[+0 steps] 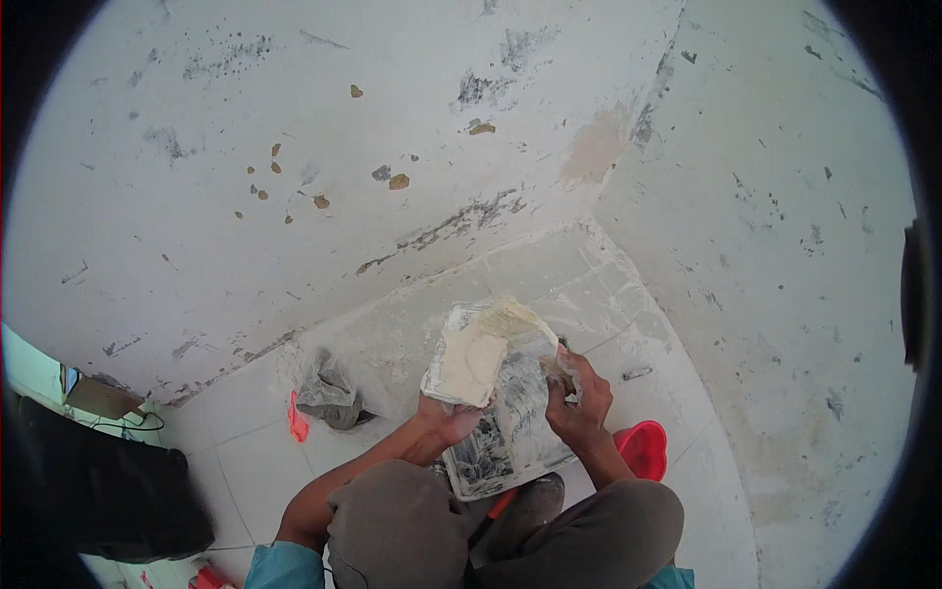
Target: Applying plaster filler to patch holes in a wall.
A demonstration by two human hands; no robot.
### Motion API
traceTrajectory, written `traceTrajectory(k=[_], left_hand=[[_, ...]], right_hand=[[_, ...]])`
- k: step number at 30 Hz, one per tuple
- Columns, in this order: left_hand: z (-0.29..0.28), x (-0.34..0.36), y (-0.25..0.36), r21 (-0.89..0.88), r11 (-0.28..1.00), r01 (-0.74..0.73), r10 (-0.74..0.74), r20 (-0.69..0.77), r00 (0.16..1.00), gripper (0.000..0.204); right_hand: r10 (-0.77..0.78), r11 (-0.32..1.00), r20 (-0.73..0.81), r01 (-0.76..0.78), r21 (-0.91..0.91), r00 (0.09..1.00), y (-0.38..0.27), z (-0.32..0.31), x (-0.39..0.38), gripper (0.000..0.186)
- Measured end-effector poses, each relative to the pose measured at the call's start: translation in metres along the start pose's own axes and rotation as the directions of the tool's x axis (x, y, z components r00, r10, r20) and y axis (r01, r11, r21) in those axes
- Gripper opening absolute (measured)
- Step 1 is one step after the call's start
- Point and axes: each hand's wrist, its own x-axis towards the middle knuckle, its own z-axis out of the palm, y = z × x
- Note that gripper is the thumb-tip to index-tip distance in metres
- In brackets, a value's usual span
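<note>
the left hand (448, 424) holds up a pale rectangular pack (466, 363) by its near edge; most of the left fingers are hidden beneath it, so their spread cannot be told. the pack, coated with cream-coloured material, is tilted above a smeared tray (525, 412) on the tiled floor (260, 476), out from the corner where two scuffed walls (314, 88) meet. the right hand (581, 398) pinches a clear plastic film (530, 329) that stretches from the pack's right side, its fingers close together on the crumpled end. a red bowl (643, 450) stands just right of the tray, behind the right wrist. toward the floor's left wall edge lies a grey bundle in clear plastic (329, 393), with a bright red scrap (297, 420) beside it. a red handle (501, 505) shows near the tray's near edge, between the knees.
</note>
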Motion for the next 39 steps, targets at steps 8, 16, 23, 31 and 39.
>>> traceTrajectory(k=[8, 16, 23, 31, 39], left_hand=[[-0.006, -0.001, -0.003, 0.014, 0.993, -0.115, 0.116, -0.103, 0.988, 0.034], [0.039, -0.012, -0.001, 0.332, 0.884, -0.329, 0.408, -0.204, 0.89, 0.03], [0.046, -0.028, 0.044, 0.469, 0.798, -0.378, 0.349, 0.152, 0.925, 0.023], [0.023, -0.024, 0.01, 0.209, 0.935, -0.288, 0.335, -0.244, 0.91, 0.022], [0.011, -0.02, 0.001, 0.052, 0.972, -0.228, 0.233, -0.27, 0.934, 0.028]], right_hand=[[-0.033, 0.998, -0.003, 0.032, -0.049, 0.999, 0.003, 0.002, -0.012, 0.043], [0.129, 0.983, 0.063, -0.119, -0.141, 0.99, 0.027, -0.02, -0.048, 0.035], [0.479, 0.877, 0.373, -0.45, -0.168, 0.795, 0.044, -0.045, -0.056, 0.024], [0.615, 0.578, 0.387, -0.727, 0.371, 0.687, 0.015, -0.027, -0.038, 0.025], [0.354, 0.804, 0.216, -0.414, 0.427, 0.91, 0.008, 0.028, -0.008, 0.024]])
